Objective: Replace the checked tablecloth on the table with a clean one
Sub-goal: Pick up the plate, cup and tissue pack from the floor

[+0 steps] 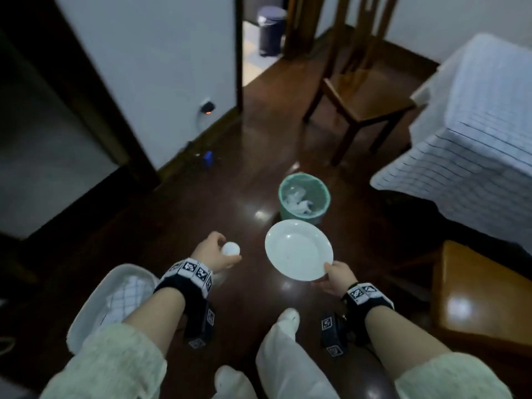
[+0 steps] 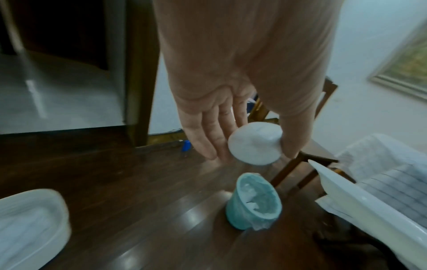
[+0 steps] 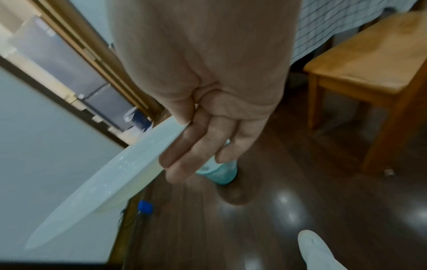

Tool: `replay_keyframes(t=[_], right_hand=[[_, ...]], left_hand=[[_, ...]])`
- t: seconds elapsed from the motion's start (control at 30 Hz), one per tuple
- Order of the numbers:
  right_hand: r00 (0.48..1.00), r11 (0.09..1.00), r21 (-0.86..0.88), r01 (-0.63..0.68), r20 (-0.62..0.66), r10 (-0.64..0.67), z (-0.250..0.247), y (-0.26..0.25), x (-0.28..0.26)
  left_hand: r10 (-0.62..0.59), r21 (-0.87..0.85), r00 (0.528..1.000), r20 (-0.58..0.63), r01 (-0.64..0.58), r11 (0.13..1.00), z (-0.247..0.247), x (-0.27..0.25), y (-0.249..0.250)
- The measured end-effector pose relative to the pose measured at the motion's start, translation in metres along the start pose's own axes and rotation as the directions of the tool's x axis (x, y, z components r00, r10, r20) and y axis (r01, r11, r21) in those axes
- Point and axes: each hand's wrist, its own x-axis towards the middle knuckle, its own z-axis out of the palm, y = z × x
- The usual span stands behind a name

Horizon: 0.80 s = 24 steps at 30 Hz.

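A white plate [image 1: 298, 249] was pinched at its rim by the right hand [image 1: 337, 277], a small white cup [image 1: 230, 249] held in the left hand's [image 1: 211, 251] fingers, with the checked tablecloth [image 1: 472, 133] on the counter well apart, forward-right, nearer the right hand.

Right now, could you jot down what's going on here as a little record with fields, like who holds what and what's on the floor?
left hand: pinches a small white cup, bottom turned toward the wrist camera
right hand: grips the rim of a white plate, which looks empty
green wastebasket: on the floor ahead, lined, crumpled white paper inside
checked tablecloth: on the table at right
white basin: on the floor at left, checked cloth inside
wooden chair: beside the table
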Motion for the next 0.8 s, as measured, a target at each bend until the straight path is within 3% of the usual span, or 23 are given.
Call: replay_keyframes(t=[0.13, 0.27, 0.37, 0.7, 0.8], right_hand=[[0.991, 0.989, 0.149, -0.006, -0.135, 0.027, -0.083, -0.004, 0.031], [0.969, 0.955, 0.296, -0.016, -0.229, 0.087, -0.16, 0.006, 0.092], [0.949, 0.93, 0.368, -0.003, -0.292, 0.118, -0.219, -0.009, 0.103], [0.886, 0.839, 0.538, 0.086, -0.427, 0.183, -0.377, -0.065, 0.158], [0.863, 0.821, 0.562, 0.104, -0.46, 0.206, -0.42, -0.088, 0.183]], left_hand=[[0.156, 0.127, 0.987, 0.043, -0.16, 0.979, 0.018, 0.042, 0.113], [0.26, 0.179, 0.955, 0.143, -0.283, 0.942, 0.049, 0.088, 0.22], [0.321, 0.173, 0.928, 0.19, -0.354, 0.919, 0.078, 0.111, 0.298], [0.514, 0.271, 0.775, 0.368, -0.618, 0.738, 0.16, 0.185, 0.51], [0.563, 0.265, 0.706, 0.43, -0.695, 0.669, 0.179, 0.215, 0.579]])
